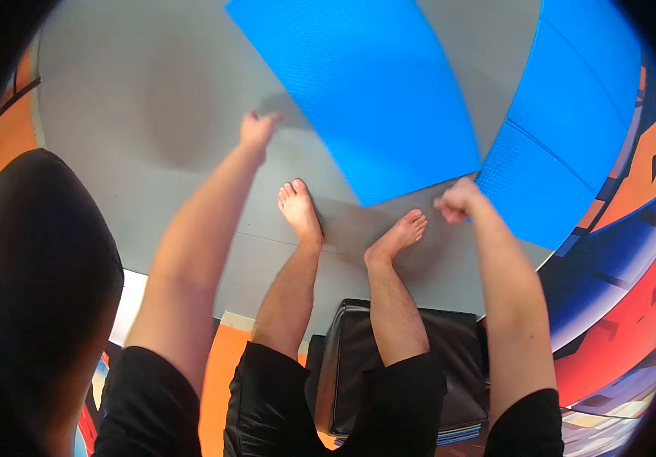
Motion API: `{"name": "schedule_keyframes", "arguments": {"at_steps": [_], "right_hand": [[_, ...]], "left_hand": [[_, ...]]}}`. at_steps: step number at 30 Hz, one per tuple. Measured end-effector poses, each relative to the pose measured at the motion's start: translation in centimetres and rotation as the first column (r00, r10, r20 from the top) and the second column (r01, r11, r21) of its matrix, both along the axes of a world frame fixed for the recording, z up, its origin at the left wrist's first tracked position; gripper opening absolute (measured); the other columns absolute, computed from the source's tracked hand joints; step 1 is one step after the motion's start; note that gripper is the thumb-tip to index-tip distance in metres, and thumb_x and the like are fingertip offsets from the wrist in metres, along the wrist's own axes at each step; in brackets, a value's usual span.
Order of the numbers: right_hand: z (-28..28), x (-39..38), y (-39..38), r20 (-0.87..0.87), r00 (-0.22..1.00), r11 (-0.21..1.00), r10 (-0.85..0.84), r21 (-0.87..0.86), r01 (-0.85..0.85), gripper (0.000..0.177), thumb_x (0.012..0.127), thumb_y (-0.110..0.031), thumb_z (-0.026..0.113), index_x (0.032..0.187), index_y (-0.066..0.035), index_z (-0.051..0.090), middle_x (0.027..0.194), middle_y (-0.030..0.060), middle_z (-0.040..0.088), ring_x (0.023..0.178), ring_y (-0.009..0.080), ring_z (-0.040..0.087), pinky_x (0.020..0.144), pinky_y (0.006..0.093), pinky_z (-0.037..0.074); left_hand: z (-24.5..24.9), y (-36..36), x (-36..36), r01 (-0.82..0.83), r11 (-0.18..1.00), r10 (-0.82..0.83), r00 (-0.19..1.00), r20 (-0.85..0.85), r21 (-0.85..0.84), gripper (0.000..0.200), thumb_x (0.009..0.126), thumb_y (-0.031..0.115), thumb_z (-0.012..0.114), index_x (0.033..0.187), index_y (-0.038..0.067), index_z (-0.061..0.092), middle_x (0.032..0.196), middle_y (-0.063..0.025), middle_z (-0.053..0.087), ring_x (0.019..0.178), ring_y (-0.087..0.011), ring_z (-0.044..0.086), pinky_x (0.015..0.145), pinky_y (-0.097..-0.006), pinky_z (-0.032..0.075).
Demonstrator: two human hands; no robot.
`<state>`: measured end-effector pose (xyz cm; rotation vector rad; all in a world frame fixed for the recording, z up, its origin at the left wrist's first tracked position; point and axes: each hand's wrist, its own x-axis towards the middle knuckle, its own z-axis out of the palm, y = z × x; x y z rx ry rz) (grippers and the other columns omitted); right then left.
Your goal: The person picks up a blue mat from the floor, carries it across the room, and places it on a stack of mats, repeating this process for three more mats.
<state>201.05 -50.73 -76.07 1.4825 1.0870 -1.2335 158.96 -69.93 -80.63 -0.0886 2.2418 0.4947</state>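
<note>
The right hand [456, 199], right of centre, is clenched into a fist at the lower corner of the blue mat [373, 91], seemingly gripping its edge. The left hand [258, 129], up and left of centre, reaches toward the mat's left edge (whether it grasps the mat or only hovers beside it I cannot tell). The mat slants across the upper middle of the frame over the grey floor [137, 114]. Bare feet [300, 209] rest just below it. A second blue mat [564, 129] lies at the upper right, and a black seat [450, 343] is at bottom centre.
</note>
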Motion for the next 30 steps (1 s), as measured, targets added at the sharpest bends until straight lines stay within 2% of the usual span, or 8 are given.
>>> {"name": "schedule_keyframes", "arguments": {"at_steps": [1, 2, 6, 11, 18, 24, 27, 30], "right_hand": [[3.4, -2.8, -0.3, 0.154, 0.93, 0.942, 0.334, -0.095, -0.323, 0.032, 0.076, -0.018, 0.076, 0.099, 0.002, 0.068, 0.1, 0.0181, 0.068, 0.086, 0.0256, 0.068, 0.071, 0.039, 0.056], [3.0, -2.9, -1.3, 0.159, 0.927, 0.94, 0.339, -0.108, -0.324, 0.032, 0.076, -0.018, 0.076, 0.099, 0.002, 0.068, 0.1, 0.0181, 0.068, 0.086, 0.0256, 0.068, 0.071, 0.039, 0.056], [-2.7, -1.8, -3.8, -0.093, 0.982, 0.546, 0.162, 0.838, -0.01, 0.079, 0.067, -0.029, 0.084, 0.132, -0.001, 0.05, 0.121, 0.016, 0.063, 0.106, 0.0339, 0.063, 0.094, 0.042, 0.05], [-2.6, -4.1, -3.3, -0.325, 0.919, 0.802, -0.223, 0.474, 0.362, 0.085, 0.068, -0.025, 0.084, 0.136, 0.002, 0.042, 0.126, 0.0201, 0.058, 0.111, 0.0329, 0.06, 0.096, 0.0414, 0.049], [5.2, 0.8, -3.5, -0.311, 0.554, 0.613, -0.772, -0.136, 0.778, 0.075, 0.07, -0.003, 0.078, 0.134, 0.006, 0.041, 0.122, 0.0224, 0.059, 0.109, 0.0336, 0.061, 0.096, 0.0468, 0.049], [23.2, 3.7, -8.7, -0.412, 0.505, 0.522, -0.758, 0.081, 0.849, 0.077, 0.064, 0.01, 0.069, 0.136, -0.002, 0.045, 0.123, 0.0149, 0.062, 0.114, 0.0318, 0.058, 0.101, 0.0467, 0.045], [34.3, 5.0, -11.4, -0.409, 0.554, 0.553, -0.725, 0.133, 0.822, 0.063, 0.06, 0.008, 0.073, 0.121, 0.001, 0.059, 0.111, 0.015, 0.067, 0.1, 0.0305, 0.064, 0.089, 0.0444, 0.052], [43.1, 6.9, -14.9, -0.454, 0.489, 0.424, -0.745, 0.245, 0.872, 0.052, 0.062, 0.009, 0.075, 0.113, 0.004, 0.061, 0.103, 0.0164, 0.069, 0.096, 0.0285, 0.066, 0.083, 0.0445, 0.053]], "left_hand": [[0.3, -0.6, 1.6, -0.004, 1.0, 0.004, 1.0, 0.003, -0.004, 0.079, 0.073, 0.027, 0.078, 0.137, -0.003, 0.043, 0.137, -0.0218, 0.05, 0.126, -0.0343, 0.049, 0.105, -0.0428, 0.039], [0.7, -1.5, 3.4, -0.04, 0.999, 0.039, 0.997, 0.063, 0.014, 0.079, 0.073, 0.026, 0.078, 0.138, -0.003, 0.043, 0.137, -0.0214, 0.05, 0.125, -0.0341, 0.05, 0.104, -0.0427, 0.041], [3.4, -2.3, 10.0, -0.112, 0.991, 0.105, 0.989, 0.1, 0.075, 0.079, 0.073, 0.017, 0.081, 0.139, -0.003, 0.042, 0.139, -0.0202, 0.048, 0.121, -0.0334, 0.053, 0.095, -0.0404, 0.049], [0.6, -5.1, 10.4, -0.316, 0.927, 0.215, 0.89, 0.402, 0.204, 0.073, 0.075, 0.014, 0.081, 0.135, -0.004, 0.044, 0.131, -0.0239, 0.053, 0.119, -0.0339, 0.054, 0.093, -0.0438, 0.051], [12.3, -3.6, 12.5, -0.376, 0.879, 0.153, 0.806, 0.572, 0.294, 0.052, 0.081, -0.005, 0.071, 0.128, -0.004, 0.049, 0.121, -0.0202, 0.061, 0.108, -0.0319, 0.062, 0.095, -0.046, 0.05], [31.3, -1.5, 13.8, -0.03, 0.885, -0.187, 0.891, 0.413, 0.466, 0.05, 0.073, -0.006, 0.077, 0.119, 0.003, 0.06, 0.118, -0.0115, 0.065, 0.106, -0.023, 0.062, 0.094, -0.0404, 0.05], [37.5, -3.5, 14.1, 0.489, 0.681, -0.564, 0.825, -0.036, 0.545, 0.073, 0.06, 0.015, 0.087, 0.125, 0.002, 0.056, 0.125, -0.0224, 0.054, 0.123, -0.0411, 0.045, 0.104, -0.0476, 0.038], [52.4, 0.5, 14.7, 0.56, 0.478, -0.652, 0.743, -0.155, 0.677, 0.046, 0.061, 0.014, 0.086, 0.102, 0.007, 0.067, 0.11, -0.0186, 0.061, 0.104, -0.04, 0.057, 0.092, -0.0439, 0.046]]}}
